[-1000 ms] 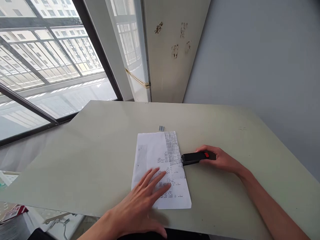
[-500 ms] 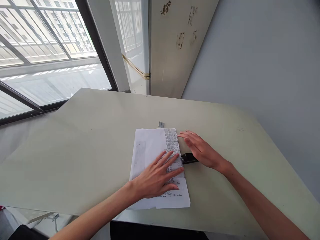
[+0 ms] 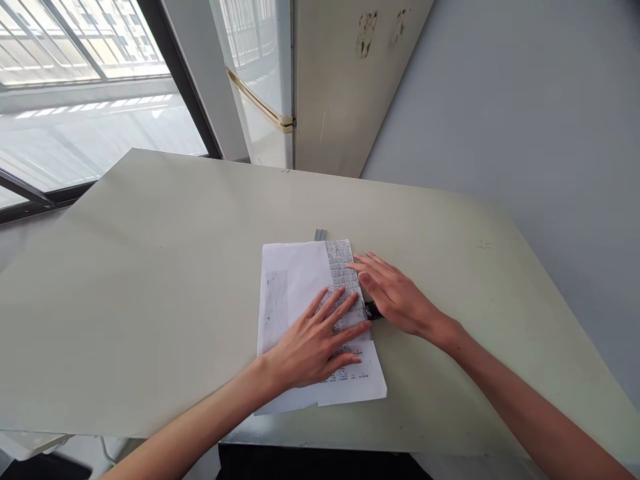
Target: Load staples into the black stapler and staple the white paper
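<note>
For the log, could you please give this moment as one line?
left hand: flat on paper | right hand: over stapler, touching paper edge | staples: beyond paper

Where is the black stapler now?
In the head view, the black stapler lies on the table at the right edge of the paper, mostly under the right hand.

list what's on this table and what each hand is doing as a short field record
left hand: open, flat on white printed paper sheets, fingers spread
right hand: open, fingertips at the sheets' right edge, palm over black oblong tool, likely a stapler
tool visibility: only one end shows, at the paper edge
small grey staple strip: just beyond the sheets' far edge
surface: pale green table
behind: cream refrigerator
</note>
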`<act>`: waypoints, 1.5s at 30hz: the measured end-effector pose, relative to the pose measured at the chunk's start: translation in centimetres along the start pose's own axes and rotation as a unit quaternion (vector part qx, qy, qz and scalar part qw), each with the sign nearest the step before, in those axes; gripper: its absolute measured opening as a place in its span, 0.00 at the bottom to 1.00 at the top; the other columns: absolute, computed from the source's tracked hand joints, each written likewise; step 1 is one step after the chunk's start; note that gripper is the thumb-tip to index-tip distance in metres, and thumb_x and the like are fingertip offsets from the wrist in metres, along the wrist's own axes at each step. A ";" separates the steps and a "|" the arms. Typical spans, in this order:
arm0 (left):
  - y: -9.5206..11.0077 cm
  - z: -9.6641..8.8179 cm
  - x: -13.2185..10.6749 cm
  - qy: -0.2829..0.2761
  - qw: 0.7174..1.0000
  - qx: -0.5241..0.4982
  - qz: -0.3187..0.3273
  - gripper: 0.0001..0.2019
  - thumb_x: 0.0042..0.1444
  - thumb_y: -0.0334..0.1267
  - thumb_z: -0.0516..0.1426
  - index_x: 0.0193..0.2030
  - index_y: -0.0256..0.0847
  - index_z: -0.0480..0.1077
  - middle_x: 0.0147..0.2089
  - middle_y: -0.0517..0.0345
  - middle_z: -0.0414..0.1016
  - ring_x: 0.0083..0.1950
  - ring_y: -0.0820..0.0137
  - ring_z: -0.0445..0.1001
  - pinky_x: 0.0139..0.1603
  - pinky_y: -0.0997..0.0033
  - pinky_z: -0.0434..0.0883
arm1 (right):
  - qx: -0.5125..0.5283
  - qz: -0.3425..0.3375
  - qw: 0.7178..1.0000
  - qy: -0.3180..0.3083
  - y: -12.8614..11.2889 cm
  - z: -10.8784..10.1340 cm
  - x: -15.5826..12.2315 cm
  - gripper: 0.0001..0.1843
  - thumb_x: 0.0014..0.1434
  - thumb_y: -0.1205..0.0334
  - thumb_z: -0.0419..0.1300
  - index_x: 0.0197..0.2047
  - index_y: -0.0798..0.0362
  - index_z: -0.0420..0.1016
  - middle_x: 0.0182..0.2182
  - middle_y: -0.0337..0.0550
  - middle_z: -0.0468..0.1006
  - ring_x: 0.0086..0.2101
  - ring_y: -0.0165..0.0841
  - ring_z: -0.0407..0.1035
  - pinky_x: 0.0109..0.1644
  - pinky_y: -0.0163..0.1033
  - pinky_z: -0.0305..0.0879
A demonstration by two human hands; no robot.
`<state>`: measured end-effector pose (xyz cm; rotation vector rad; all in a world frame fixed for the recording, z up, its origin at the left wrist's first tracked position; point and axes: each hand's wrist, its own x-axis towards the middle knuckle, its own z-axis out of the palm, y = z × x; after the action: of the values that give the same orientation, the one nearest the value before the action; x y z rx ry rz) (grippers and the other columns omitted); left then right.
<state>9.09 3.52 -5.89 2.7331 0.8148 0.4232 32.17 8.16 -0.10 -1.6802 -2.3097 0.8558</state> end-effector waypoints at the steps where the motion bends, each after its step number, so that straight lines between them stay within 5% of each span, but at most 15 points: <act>1: 0.0 0.0 0.0 -0.002 1.000 0.001 0.000 0.30 0.75 0.57 0.50 0.78 0.51 0.58 0.84 0.51 0.37 0.83 0.49 0.40 0.81 0.38 0.47 | -0.006 0.003 1.000 0.000 -0.1 0.0 0.0 0.37 0.76 0.37 0.34 0.72 0.44 0.68 0.75 0.41 0.61 0.77 0.45 0.45 0.78 0.62 0.50; 30: 0.2 0.5 0.0 0.019 1.000 -0.017 -0.006 0.30 0.75 0.56 0.51 0.78 0.48 0.58 0.84 0.50 0.40 0.83 0.49 0.41 0.81 0.39 0.45 | -0.097 0.010 0.995 0.028 -0.9 1.3 0.5 0.30 0.78 0.47 0.38 0.71 0.43 0.69 0.74 0.44 0.65 0.73 0.45 0.57 0.74 0.62 0.58; 45: 0.3 0.3 0.1 0.014 1.000 -0.025 -0.005 0.27 0.75 0.53 0.52 0.76 0.48 0.61 0.83 0.50 0.43 0.83 0.50 0.41 0.81 0.40 0.46 | -0.001 0.045 0.999 -0.004 0.0 0.0 0.2 0.30 0.77 0.42 0.38 0.70 0.36 0.70 0.75 0.33 0.63 0.74 0.45 0.54 0.74 0.61 0.59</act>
<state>9.41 3.27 -6.01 2.6820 0.8126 0.4750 32.14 8.35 -0.17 -1.7977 -2.2559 0.8786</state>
